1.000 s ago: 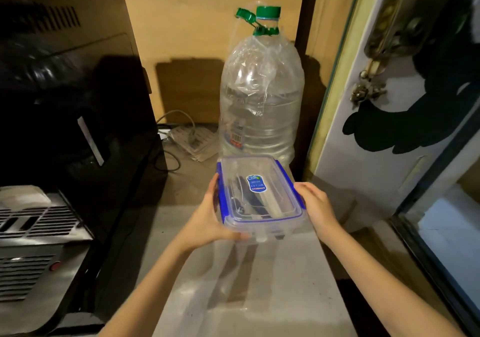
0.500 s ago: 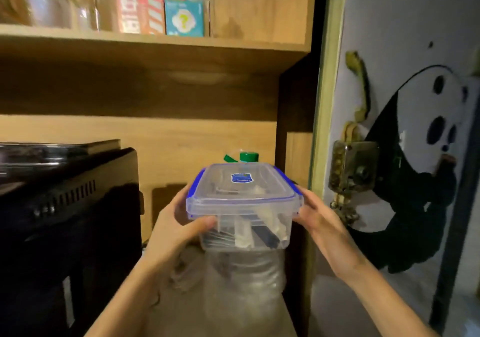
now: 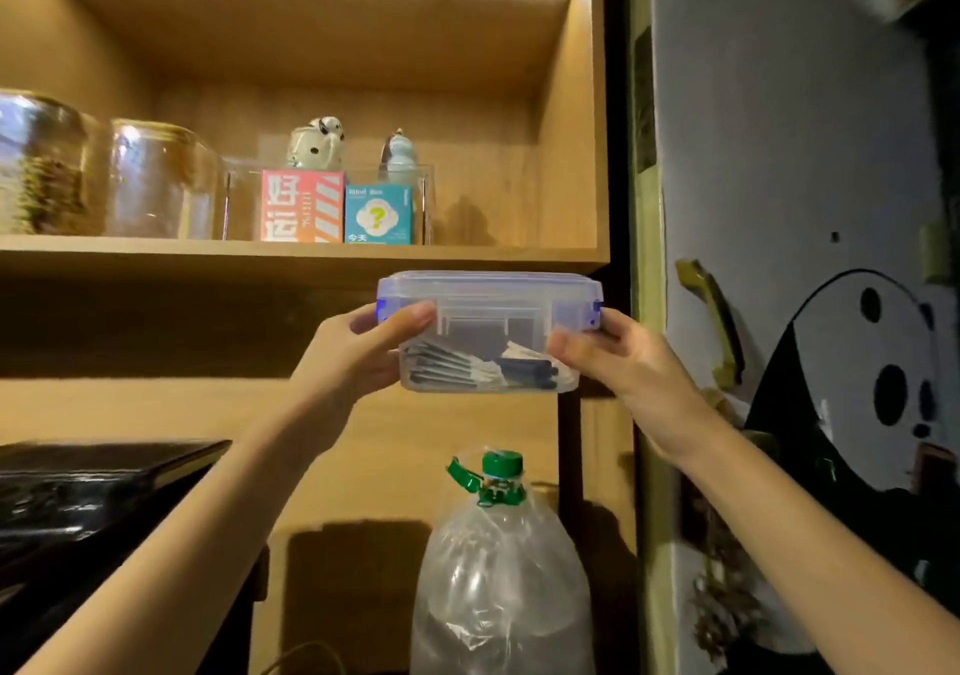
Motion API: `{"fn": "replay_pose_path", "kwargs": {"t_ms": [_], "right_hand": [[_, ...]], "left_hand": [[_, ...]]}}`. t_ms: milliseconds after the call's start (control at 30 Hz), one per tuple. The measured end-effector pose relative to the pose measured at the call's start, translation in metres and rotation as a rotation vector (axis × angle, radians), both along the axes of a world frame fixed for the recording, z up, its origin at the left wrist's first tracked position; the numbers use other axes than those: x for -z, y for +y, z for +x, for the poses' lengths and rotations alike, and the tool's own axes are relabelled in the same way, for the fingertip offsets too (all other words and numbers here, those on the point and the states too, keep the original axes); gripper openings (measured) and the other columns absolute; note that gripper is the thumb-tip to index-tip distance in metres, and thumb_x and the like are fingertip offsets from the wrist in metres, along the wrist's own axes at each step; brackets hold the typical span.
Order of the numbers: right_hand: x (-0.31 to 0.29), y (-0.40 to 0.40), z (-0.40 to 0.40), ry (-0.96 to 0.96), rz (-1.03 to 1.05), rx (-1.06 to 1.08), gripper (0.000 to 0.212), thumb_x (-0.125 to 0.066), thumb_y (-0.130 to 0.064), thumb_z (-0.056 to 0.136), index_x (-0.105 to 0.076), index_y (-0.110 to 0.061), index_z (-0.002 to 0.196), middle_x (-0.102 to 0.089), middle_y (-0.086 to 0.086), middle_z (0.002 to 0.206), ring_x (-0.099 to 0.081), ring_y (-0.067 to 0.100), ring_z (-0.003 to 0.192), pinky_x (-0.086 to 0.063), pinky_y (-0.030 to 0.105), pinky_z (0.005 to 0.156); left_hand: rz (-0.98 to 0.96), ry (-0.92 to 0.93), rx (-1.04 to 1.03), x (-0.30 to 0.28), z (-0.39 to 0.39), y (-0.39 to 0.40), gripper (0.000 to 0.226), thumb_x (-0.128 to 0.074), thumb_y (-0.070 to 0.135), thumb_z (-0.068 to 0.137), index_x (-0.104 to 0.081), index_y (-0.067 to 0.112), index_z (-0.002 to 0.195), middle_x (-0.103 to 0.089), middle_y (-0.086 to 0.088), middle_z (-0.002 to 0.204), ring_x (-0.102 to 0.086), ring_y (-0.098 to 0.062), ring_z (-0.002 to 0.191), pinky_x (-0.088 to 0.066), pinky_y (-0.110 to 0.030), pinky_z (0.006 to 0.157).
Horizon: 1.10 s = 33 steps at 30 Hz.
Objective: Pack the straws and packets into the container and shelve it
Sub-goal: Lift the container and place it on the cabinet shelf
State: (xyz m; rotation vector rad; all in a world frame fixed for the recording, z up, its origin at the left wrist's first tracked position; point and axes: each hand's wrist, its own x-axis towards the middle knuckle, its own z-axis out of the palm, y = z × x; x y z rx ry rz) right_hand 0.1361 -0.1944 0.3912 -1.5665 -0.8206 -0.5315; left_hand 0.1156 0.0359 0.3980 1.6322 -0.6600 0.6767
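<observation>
Both hands hold a clear plastic container [image 3: 488,331] at centre frame, lid on, blue clips at its ends. Left hand [image 3: 358,352] grips the left end, thumb across the front wall just under the lid rim. Right hand [image 3: 618,357] grips the right end, thumb on the lower front corner. The container is level and in the air, its lid just below the front edge of the wooden shelf [image 3: 260,253] and in front of it, not resting on anything.

Inside the container, packets [image 3: 447,365] lie stacked and tilted at lower left; dark straws [image 3: 524,370] lie along the bottom at right. A dark rectangular item sits behind them, unclear what.

On the shelf, upper left of frame: two glass jars [image 3: 140,180], blurred. Mid-shelf: a red-and-white box [image 3: 301,206] touching a teal box [image 3: 378,214] with a question mark, both inside a clear bin. Two small figurines [image 3: 317,144] stand behind them. A light strip runs across the shelf ceiling at the top.

Bottom centre: a large clear water bottle [image 3: 498,581] with a green cap, directly below the container. Lower left: a black appliance [image 3: 78,508]. Right of frame: a door [image 3: 779,154] with a panda painted on it and a brass handle.
</observation>
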Motion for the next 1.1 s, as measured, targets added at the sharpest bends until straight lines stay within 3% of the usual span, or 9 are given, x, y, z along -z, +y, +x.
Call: {"fn": "replay_pose_path", "kwargs": {"t_ms": [100, 300, 400, 467, 633, 800, 933, 1000, 1100], "right_hand": [[-0.033, 0.0, 0.007, -0.058, -0.012, 0.003, 0.074, -0.076, -0.045, 0.065, -0.051, -0.015, 0.128, -0.065, 0.0, 0.12, -0.06, 0.012, 0.111, -0.046, 0.034, 0.101], [-0.09, -0.003, 0.022, -0.153, 0.026, 0.068, 0.093, -0.069, -0.063, 0.048, -0.054, -0.013, 0.125, -0.065, 0.006, 0.119, -0.061, 0.022, 0.11, -0.046, 0.045, 0.101], [-0.111, -0.007, 0.036, -0.171, 0.04, 0.116, 0.106, -0.068, -0.075, 0.039, -0.054, -0.014, 0.124, -0.064, 0.006, 0.121, -0.061, 0.025, 0.11, -0.047, 0.047, 0.099], [-0.121, -0.008, 0.046, -0.174, 0.049, 0.13, 0.112, -0.065, -0.081, 0.034, -0.054, -0.017, 0.124, -0.064, 0.004, 0.121, -0.06, 0.026, 0.11, -0.046, 0.048, 0.1], [-0.144, -0.014, 0.061, -0.203, 0.07, 0.142, 0.097, -0.062, -0.073, 0.046, -0.054, -0.016, 0.125, -0.063, 0.003, 0.121, -0.059, 0.025, 0.111, -0.045, 0.049, 0.101], [-0.157, -0.017, 0.076, -0.214, 0.052, 0.178, 0.081, -0.057, -0.066, 0.057, -0.056, -0.015, 0.12, -0.064, 0.005, 0.116, -0.06, 0.024, 0.108, -0.047, 0.046, 0.099], [-0.156, -0.017, 0.092, -0.176, 0.044, 0.191, 0.081, -0.056, -0.071, 0.051, -0.06, -0.016, 0.109, -0.066, 0.009, 0.113, -0.06, 0.025, 0.106, -0.047, 0.046, 0.099], [-0.152, -0.017, 0.103, -0.174, 0.03, 0.186, 0.071, -0.055, -0.072, 0.052, -0.062, -0.019, 0.099, -0.066, 0.013, 0.112, -0.06, 0.026, 0.106, -0.046, 0.046, 0.1], [-0.148, -0.017, 0.12, -0.189, 0.022, 0.176, 0.071, -0.054, -0.07, 0.056, -0.063, -0.017, 0.103, -0.067, 0.013, 0.111, -0.06, 0.026, 0.106, -0.046, 0.046, 0.1]], "left_hand": [[0.002, -0.01, 0.042, -0.034, 0.007, 0.001, 0.1, -0.079, 0.071, 0.023, -0.062, 0.021, 0.108, -0.073, -0.005, 0.106, -0.073, -0.018, 0.09, -0.058, -0.033, 0.079], [0.066, -0.058, 0.049, -0.099, 0.027, 0.001, 0.07, -0.083, 0.06, 0.037, -0.067, 0.023, 0.094, -0.077, 0.003, 0.088, -0.073, -0.016, 0.086, -0.06, -0.03, 0.076], [0.079, -0.071, 0.034, -0.122, 0.043, -0.002, 0.086, -0.08, 0.068, 0.027, -0.064, 0.022, 0.098, -0.078, 0.004, 0.082, -0.074, -0.011, 0.076, -0.06, -0.024, 0.065], [0.081, -0.092, 0.034, -0.134, 0.052, -0.007, 0.088, -0.08, 0.068, 0.03, -0.06, 0.023, 0.103, -0.077, -0.001, 0.089, -0.074, -0.015, 0.079, -0.061, -0.027, 0.07], [0.087, -0.136, -0.007, -0.162, 0.066, -0.014, 0.093, -0.074, 0.075, 0.019, -0.06, 0.027, 0.098, -0.073, -0.001, 0.097, -0.075, -0.014, 0.082, -0.06, -0.024, 0.062], [0.084, -0.122, -0.009, -0.175, 0.086, -0.017, 0.082, -0.073, 0.072, 0.042, -0.063, 0.021, 0.104, -0.077, -0.001, 0.088, -0.075, -0.02, 0.084, -0.062, -0.027, 0.066], [0.059, -0.077, 0.033, -0.176, 0.106, -0.022, 0.082, -0.077, 0.068, 0.041, -0.063, 0.016, 0.103, -0.078, 0.0, 0.077, -0.075, -0.017, 0.075, -0.062, -0.031, 0.068], [0.054, -0.051, 0.041, -0.172, 0.116, -0.023, 0.079, -0.072, 0.064, 0.053, -0.059, 0.012, 0.111, -0.076, -0.004, 0.084, -0.075, -0.016, 0.072, -0.063, -0.029, 0.064], [0.08, -0.027, 0.022, -0.168, 0.13, -0.022, 0.108, -0.076, 0.072, 0.032, -0.052, 0.015, 0.12, -0.072, -0.011, 0.105, -0.075, -0.022, 0.084, -0.062, -0.028, 0.063]]}}
